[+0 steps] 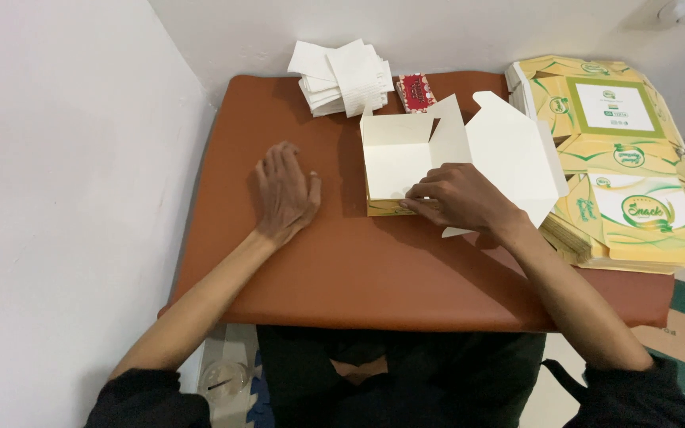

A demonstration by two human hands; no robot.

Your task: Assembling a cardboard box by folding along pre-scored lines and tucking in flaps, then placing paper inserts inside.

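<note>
From the head view, nearest the camera are the person's dark-sleeved forearms reaching over the near edge of the brown padded table (358,277). The left hand (285,192) lies flat and released on the bare table, palm down, fingers spread, holding nothing, well apart from the box. The right hand (457,198) presses its fingertips against the near wall of the half-folded white carton box (402,162), which stands at the middle of the table with its lid flap (513,154) open to the right. The step in hand looks like the folding of the box's near side, the fingers pinching a flap at the wall. Any further move calls for steadying the box at its left side. On the far edge lie a stack of white paper sheets (342,78) and a small red packet (415,92); at right, a pile of flat yellow-green cartons (636,150).
</note>
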